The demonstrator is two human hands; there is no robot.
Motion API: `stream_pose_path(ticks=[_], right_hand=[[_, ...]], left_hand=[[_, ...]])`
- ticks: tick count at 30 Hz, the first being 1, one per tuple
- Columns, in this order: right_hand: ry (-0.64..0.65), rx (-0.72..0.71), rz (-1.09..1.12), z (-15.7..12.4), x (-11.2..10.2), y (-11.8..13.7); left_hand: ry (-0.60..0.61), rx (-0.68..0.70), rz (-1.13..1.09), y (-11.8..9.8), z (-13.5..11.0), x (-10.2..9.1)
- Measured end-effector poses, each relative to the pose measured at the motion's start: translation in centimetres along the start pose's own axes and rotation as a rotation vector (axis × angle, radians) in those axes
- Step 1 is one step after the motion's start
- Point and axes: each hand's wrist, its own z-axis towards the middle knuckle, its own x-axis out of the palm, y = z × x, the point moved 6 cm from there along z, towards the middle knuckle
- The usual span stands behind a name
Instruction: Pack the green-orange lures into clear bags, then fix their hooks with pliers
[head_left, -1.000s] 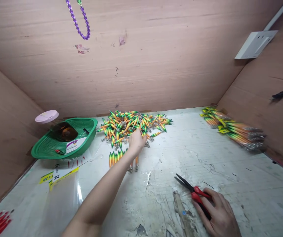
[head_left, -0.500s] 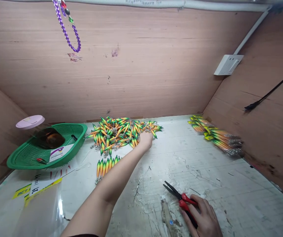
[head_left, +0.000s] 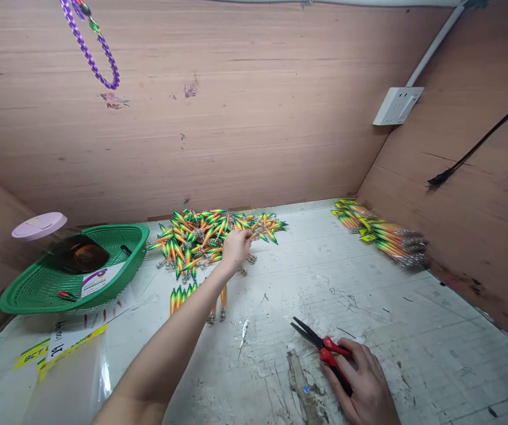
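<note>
While the right hand (head_left: 365, 383) grips pliers (head_left: 331, 345), lures (head_left: 187, 239) lie heaped at the left hand (head_left: 236, 248), its grasp unclear.

Lure row (head_left: 183, 294) — part behind left forearm (head_left: 171, 348); purple beads (head_left: 87, 55) — top cropped.

you are at what looks like a workshop bench: bare wood-look panels (head_left: 258, 147) box in a scuffed, stained worktop (head_left: 298, 265), with loose lures (head_left: 187, 255) heaped near the centre of the frame, yellow-tagged bundles (head_left: 393, 241) at the right, red-handled pliers (head_left: 325, 345) at the lower right and a wall socket (head_left: 397, 106) at the upper right.
</note>
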Motion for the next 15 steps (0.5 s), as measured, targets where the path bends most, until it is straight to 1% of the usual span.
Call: stream_pose_path(ticks=[2, 3, 5, 7, 9, 11, 13, 15], right_hand=[[-0.009, 0.005, 0.012, 0.1, -0.2, 0.1], [-0.010, 0.012, 0.024, 0.2, -0.4, 0.1], [-0.012, 0.047, 0.059, 0.4, -0.6, -0.1], [-0.016, 0.092, 0.089, 0.4, -0.7, -0.5], [-0.016, 0.126, 0.102, 0.2, -0.6, -0.9], [-0.007, 0.142, 0.104, 0.0, -0.5, -1.0], [0.002, 0.148, 0.102, -0.2, -0.3, -1.1], [0.009, 0.147, 0.096, -0.3, -0.2, -1.0]], left_hand=[[0.021, -0.066, -0.159, -0.8, -0.9, -0.1], [0.051, -0.102, -0.243, -1.3, -1.9, 0.1], [0.153, -0.166, -0.417, -2.7, -4.8, 0.7], [0.258, -0.225, -0.565, -4.0, -8.3, 1.4], [0.328, -0.287, -0.689, -5.0, -11.5, 1.8], [0.392, -0.382, -0.890, -5.7, -14.0, 2.1], [0.443, -0.460, -1.074, -6.2, -15.7, 2.3], [0.477, -0.484, -1.158, -6.6, -16.8, 2.3]])
